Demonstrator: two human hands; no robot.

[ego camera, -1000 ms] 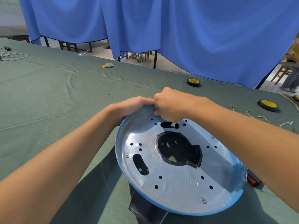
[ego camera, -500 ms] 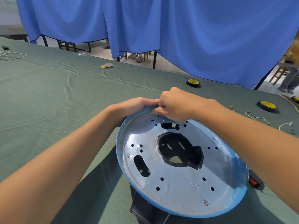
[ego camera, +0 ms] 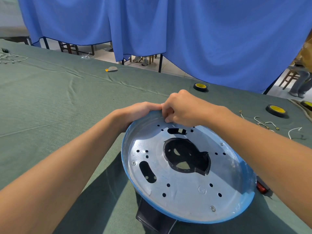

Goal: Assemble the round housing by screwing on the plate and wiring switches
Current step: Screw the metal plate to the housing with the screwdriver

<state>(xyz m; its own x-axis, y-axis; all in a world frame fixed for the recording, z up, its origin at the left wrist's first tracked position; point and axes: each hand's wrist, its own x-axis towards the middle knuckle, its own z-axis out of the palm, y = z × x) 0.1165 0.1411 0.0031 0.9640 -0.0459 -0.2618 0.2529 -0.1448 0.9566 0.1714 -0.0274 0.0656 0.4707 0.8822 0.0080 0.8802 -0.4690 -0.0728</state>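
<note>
the housing (ego camera: 247, 198) sits in the lower middle of the frame, tipped up off the bench (ego camera: 50, 107) so its open face turns toward the camera. the plate (ego camera: 185, 191) lies inside its blue rim. one screw (ego camera: 133, 163) shows seated at the plate's left edge, with others at the right edge and near the bottom.

the left hand (ego camera: 141, 112) curls over the housing's far rim, just above centre frame, and props the tilt. the right hand (ego camera: 184, 108) is touching or just beside it, bunched narrow, with thumb and forefinger tips meeting at the plate's far edge. whether anything small sits between those tips cannot be told.

the step looks like finger work at the far hole, probably starting the last fastener. to do it well, the left hand should hold the rim firmly so the plate cannot slide and pull its hole off the one beneath. the fastener should go in square to the plate and turn lightly at first; if it binds, it is better backed out than forced. because the housing is tilted, a dropped fastener would likely slide toward the dark centre cutout, so the pinch should let go only once the thread bites.

the wiring seems not yet begun: a red switch (ego camera: 261, 189) peeks out under the rim at lower right, and loose wires (ego camera: 265, 123) lie well apart at the right.
</note>
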